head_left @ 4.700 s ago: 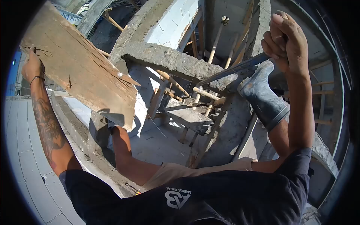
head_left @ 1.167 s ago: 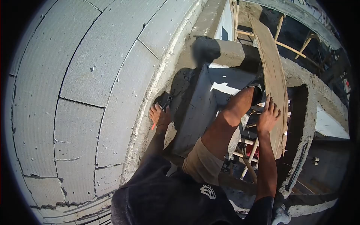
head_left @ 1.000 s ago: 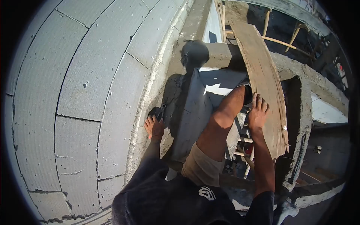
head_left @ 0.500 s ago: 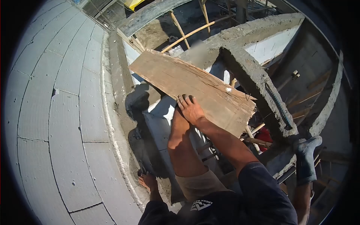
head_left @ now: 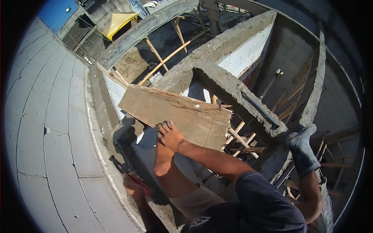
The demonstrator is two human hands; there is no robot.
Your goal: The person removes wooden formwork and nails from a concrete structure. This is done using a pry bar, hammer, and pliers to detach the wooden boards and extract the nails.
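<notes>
My right hand [head_left: 171, 135] is on the near edge of a worn plywood board [head_left: 178, 110], its fingers bent at the edge beside my bent leg [head_left: 163, 165]. The board lies at a slant across the gap between concrete beams, its right end splintered. Low on the left, my left hand [head_left: 133, 187] is closed around a tool [head_left: 142, 183] with a red handle and a dark metal head. The tool is over the mortar-covered ledge; its exact kind is hard to make out.
Pale block paving [head_left: 62, 147] runs along the left. A rough concrete beam [head_left: 233, 87] crosses toward the right, with a short rebar piece [head_left: 260, 110] on it. My booted foot [head_left: 301, 145] is on the right. Bamboo poles [head_left: 163, 64] and a yellow canopy [head_left: 118, 24] are farther off.
The view has swung up and right, showing more background. My left hand has lifted from the ledge, bringing the red-handled tool into clear view. My right hand stays at the board's edge.
</notes>
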